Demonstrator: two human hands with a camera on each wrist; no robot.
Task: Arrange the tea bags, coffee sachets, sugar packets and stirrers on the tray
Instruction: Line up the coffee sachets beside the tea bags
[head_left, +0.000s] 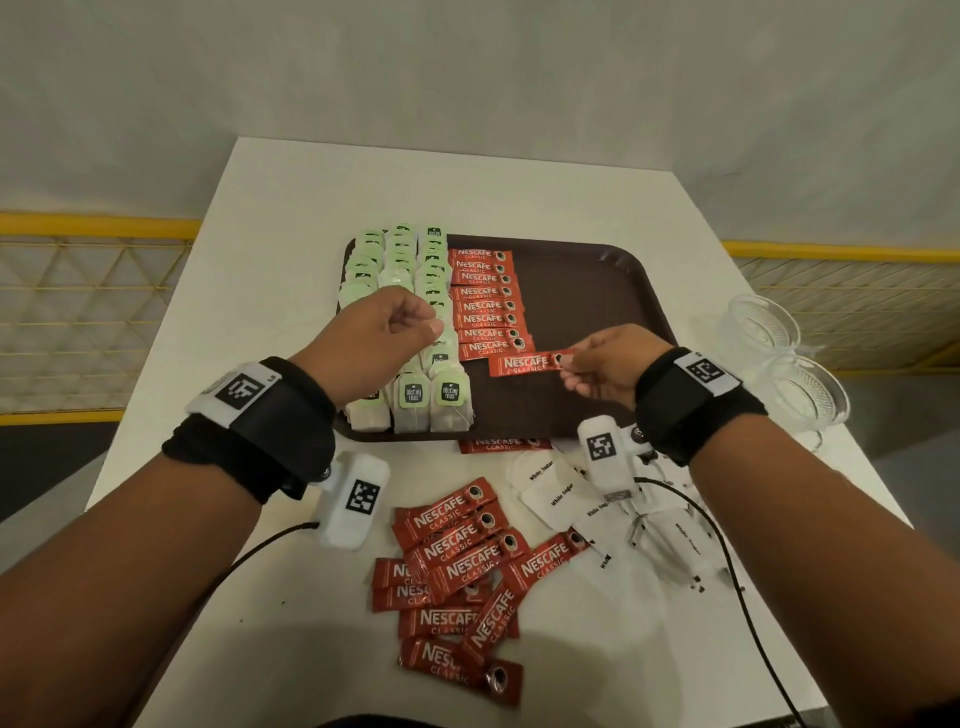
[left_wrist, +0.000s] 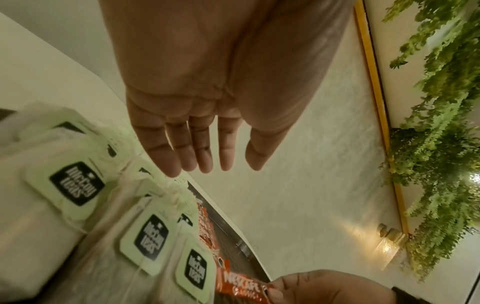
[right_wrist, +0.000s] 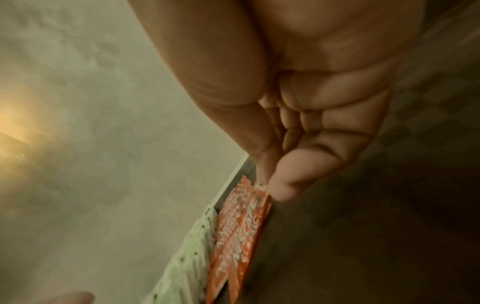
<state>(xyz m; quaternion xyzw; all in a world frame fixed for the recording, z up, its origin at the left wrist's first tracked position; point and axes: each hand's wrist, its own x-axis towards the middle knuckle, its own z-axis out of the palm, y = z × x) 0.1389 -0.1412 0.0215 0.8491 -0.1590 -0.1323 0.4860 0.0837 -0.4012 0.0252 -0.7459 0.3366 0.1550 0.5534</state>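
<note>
A brown tray (head_left: 582, 312) holds rows of green-tagged tea bags (head_left: 410, 395) on its left side and a column of red coffee sachets (head_left: 483, 306) beside them. My right hand (head_left: 566, 366) pinches one coffee sachet (head_left: 524, 362) by its right end, just below the column's last sachet. The pinch (right_wrist: 265, 187) and the sachet (right_wrist: 244, 226) also show in the right wrist view. My left hand (head_left: 415, 322) hovers over the tea bags and holds nothing; its fingers (left_wrist: 202, 156) are straight above the tea bags (left_wrist: 153, 236).
Loose coffee sachets (head_left: 457, 561) lie in a heap on the white table in front of the tray, one sachet (head_left: 498, 445) at the tray's front rim. White sugar packets (head_left: 556, 493) and thin stirrers (head_left: 670, 551) lie at the right. Clear plastic cups (head_left: 769, 332) stand by the right edge.
</note>
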